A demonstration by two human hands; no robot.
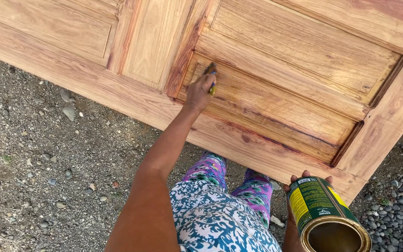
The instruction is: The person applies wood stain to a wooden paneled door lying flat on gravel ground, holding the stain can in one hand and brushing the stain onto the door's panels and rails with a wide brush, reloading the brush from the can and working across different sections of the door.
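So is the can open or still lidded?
Open: the can in the right hand shows a bare gold rim with no lid, brown liquid inside. Fill level: cannot tell.

The left hand (199,91) is reaching far forward, arm straight, its fingers (209,83) curling closed. The right hand (298,205) is staying low, fingers wrapping upward.

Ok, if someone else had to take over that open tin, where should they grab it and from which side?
Probably around the green side wall of the tin, coming from the side away from the right hand, whose fingertips curl over its far side. The lid is off and the mouth is tilted toward the camera, so keep fingers below the gold rim and level it in taking it. The left hand is busy with the brush.
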